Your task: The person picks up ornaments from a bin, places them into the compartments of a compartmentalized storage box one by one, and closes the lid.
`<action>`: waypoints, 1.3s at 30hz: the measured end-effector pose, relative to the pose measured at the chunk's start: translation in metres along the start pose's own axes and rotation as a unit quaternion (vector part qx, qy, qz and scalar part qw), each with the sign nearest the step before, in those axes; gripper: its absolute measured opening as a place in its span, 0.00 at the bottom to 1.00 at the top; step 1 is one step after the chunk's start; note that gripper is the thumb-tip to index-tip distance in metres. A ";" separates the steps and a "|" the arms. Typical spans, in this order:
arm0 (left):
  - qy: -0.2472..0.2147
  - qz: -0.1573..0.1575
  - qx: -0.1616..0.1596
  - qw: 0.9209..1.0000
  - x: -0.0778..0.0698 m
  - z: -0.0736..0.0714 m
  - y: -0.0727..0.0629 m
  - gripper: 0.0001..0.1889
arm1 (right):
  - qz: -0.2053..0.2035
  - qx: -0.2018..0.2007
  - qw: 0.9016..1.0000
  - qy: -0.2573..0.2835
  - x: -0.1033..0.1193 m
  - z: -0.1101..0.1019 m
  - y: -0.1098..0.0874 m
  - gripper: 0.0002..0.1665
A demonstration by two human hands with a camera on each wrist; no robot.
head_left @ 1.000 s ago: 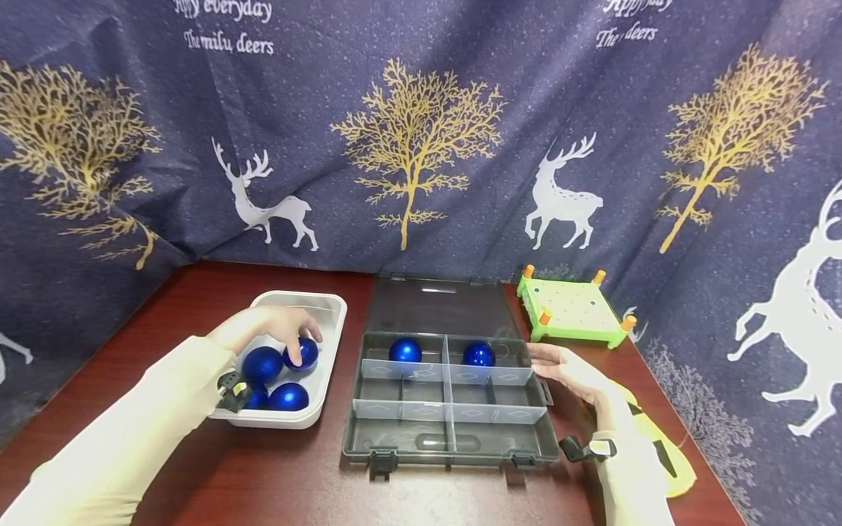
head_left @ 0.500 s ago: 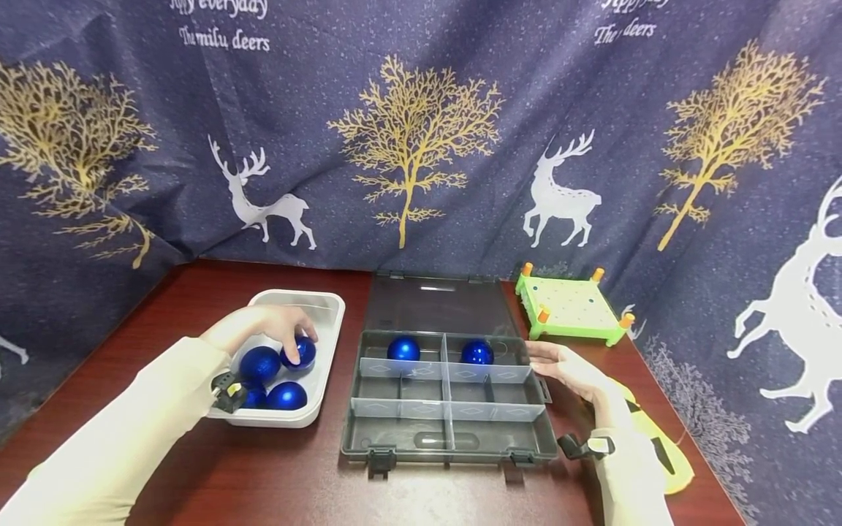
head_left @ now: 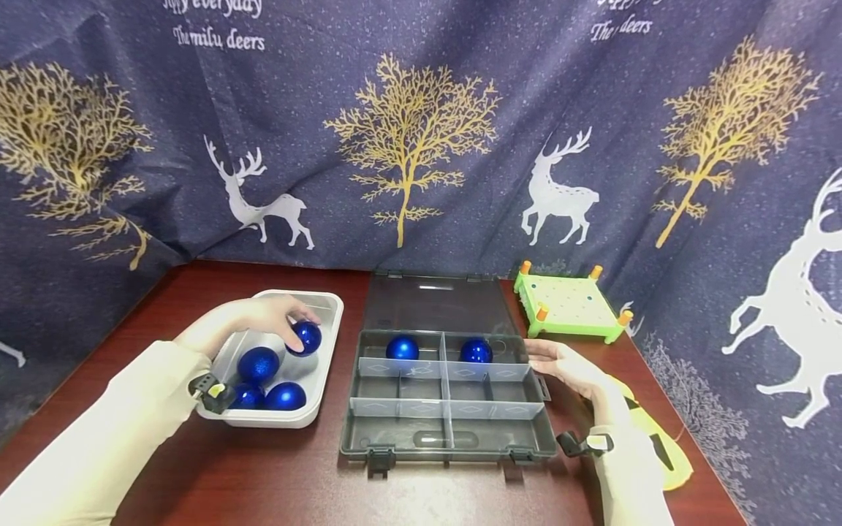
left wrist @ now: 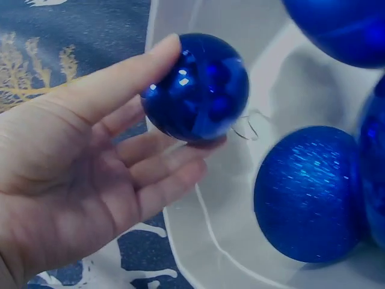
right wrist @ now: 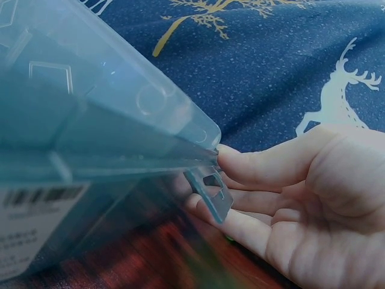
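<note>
The left hand pinches a glossy blue bauble over the white tray; likely light, slick and brittle, it suits a gentle hold round its middle. The right hand grips the compartment box at its far right corner.

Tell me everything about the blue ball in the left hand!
The blue ball is round, smooth and very shiny, with bright reflections; whether it's plastic or glass, I can't tell. A thin wire loop shows at its edge. The left hand holds it over the white tub, apart from the other blue balls.
</note>
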State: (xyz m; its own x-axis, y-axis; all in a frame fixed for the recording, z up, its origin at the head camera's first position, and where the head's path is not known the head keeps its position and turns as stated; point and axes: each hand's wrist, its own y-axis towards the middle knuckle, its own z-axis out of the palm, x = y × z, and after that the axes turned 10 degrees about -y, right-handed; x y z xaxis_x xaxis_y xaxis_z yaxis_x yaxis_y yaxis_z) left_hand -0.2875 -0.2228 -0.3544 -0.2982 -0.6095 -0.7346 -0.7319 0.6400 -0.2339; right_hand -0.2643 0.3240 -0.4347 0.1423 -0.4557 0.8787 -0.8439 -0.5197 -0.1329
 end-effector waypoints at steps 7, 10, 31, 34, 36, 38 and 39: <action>-0.011 0.033 -0.054 0.998 -0.016 -0.005 -0.001 0.29 | 0.007 -0.002 1.000 -0.005 0.000 0.000 0.000 0.38; -0.002 0.032 -0.083 0.996 -0.026 -0.006 -0.002 0.29 | 0.013 -0.007 1.000 -0.009 0.000 0.000 0.000 0.38; -0.091 0.108 -0.260 0.955 -0.101 0.031 0.030 0.30 | -0.010 -0.006 1.000 -0.014 -0.001 0.001 0.001 0.37; -0.109 0.125 -0.268 0.949 -0.111 0.041 0.040 0.30 | -0.004 -0.010 1.000 -0.015 -0.002 0.000 0.001 0.38; -0.117 0.135 -0.269 0.946 -0.117 0.049 0.048 0.31 | -0.002 -0.010 1.000 -0.018 -0.002 0.000 0.000 0.38; -0.124 0.144 -0.265 0.945 -0.122 0.057 0.056 0.30 | 0.000 -0.009 1.000 -0.021 -0.002 -0.001 0.000 0.38; -0.125 0.148 -0.263 0.945 -0.123 0.061 0.060 0.30 | -0.001 -0.009 1.000 -0.024 -0.002 -0.001 0.000 0.38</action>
State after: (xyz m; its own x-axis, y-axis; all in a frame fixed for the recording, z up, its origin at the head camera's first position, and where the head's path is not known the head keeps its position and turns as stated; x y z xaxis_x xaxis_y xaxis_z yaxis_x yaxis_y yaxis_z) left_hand -0.2572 -0.0807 -0.3164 -0.4317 -0.2678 -0.8614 -0.8617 0.4049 0.3060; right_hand -0.2650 0.3256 -0.4363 0.1681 -0.4883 0.8563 -0.8523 -0.5085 -0.1226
